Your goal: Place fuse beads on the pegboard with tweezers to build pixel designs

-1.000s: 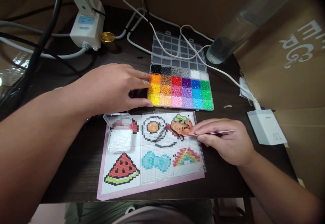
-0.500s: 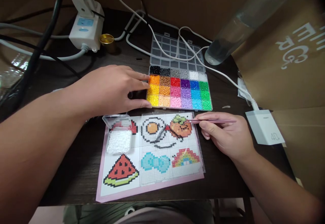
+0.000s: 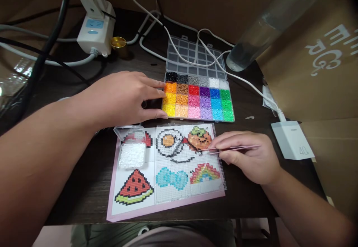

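My left hand point(image 3: 125, 97) lies with its fingers apart, the fingertips touching the left side of a compartment box point(image 3: 201, 120) of coloured fuse beads. Closed around thin pink tweezers point(image 3: 233, 149) is my right hand point(image 3: 247, 157), on the right of the pegboard. The tweezer tips point left, near the end of a dark bead row below the orange fruit pattern point(image 3: 192, 141). A clear pegboard point(image 3: 175, 198) covers the right part of a pattern sheet point(image 3: 110, 210). Dark beads form a curved line point(image 3: 182, 160) by the fried egg pattern point(image 3: 168, 141).
A small open box of white beads point(image 3: 132, 156) stands on the sheet above the watermelon picture point(image 3: 134, 187). White cables cross the bead box's lid point(image 3: 192, 57). Around the table are a power strip point(image 3: 96, 30), a gold cup point(image 3: 118, 43), a clear cylinder point(image 3: 257, 41) and a charger point(image 3: 292, 140).
My right hand and the tweezer tips have moved down, from the orange fruit pattern to just below it. My left hand stays at the bead box.
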`<state>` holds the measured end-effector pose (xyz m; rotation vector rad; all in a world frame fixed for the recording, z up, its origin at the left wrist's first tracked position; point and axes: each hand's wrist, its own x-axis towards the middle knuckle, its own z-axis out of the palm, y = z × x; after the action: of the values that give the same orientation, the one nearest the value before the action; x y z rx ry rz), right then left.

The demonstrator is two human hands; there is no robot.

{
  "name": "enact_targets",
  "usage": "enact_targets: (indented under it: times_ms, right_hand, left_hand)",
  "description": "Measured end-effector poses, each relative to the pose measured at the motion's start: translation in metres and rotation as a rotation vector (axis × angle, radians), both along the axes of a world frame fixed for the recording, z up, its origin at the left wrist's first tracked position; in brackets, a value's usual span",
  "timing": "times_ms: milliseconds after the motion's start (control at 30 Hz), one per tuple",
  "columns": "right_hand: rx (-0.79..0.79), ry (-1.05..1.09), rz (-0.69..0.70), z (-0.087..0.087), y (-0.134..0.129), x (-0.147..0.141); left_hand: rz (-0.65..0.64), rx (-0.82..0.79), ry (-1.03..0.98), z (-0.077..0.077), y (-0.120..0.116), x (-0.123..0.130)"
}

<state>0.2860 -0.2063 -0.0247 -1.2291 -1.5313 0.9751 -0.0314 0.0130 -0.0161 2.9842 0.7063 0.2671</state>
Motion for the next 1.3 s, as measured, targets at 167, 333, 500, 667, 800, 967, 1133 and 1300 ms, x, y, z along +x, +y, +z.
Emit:
enact_targets:
  times_ms: [167, 333, 500, 667, 800, 967, 1133, 1300]
  right_hand:
    - [0.042, -0.061, 0.093, 0.0001, 0.0016, 0.0003]
    - [-0.015, -0.076, 0.043, 0.0009, 0.0012, 0.0006]
    - [-0.037, -0.085, 0.035, 0.0010, 0.0018, 0.0005]
    - [-0.017, -0.063, 0.055, -0.0006, 0.0028, -0.0001]
    - [-0.052, -0.046, 0.037, 0.0015, 0.0025, -0.0014]
    - [-0.076, 0.022, -0.114, 0.0002, 0.0011, -0.0016]
    - [-0.058, 0.049, -0.244, -0.0016, 0.0024, -0.0007]
    - [-0.036, -0.024, -0.239, 0.0005, 0.0038, -0.0017]
  left_hand:
    - [0.018, -0.071, -0.041, 0.0027, -0.0008, -0.0012]
    - [0.011, -0.065, -0.039, 0.0028, -0.0012, 0.0002]
    - [0.017, -0.069, -0.038, 0.0027, -0.0012, 0.0008]
    - [0.011, -0.062, -0.045, 0.0029, -0.0012, 0.0000]
    - [0.013, -0.024, -0.017, 0.0010, -0.0004, -0.0009]
    - [0.015, -0.033, -0.019, -0.0004, 0.0005, -0.0005]
    - [0.015, -0.021, 0.023, 0.0030, -0.0022, 0.0014]
    - [0.027, -0.080, -0.034, 0.0017, -0.0020, 0.0024]
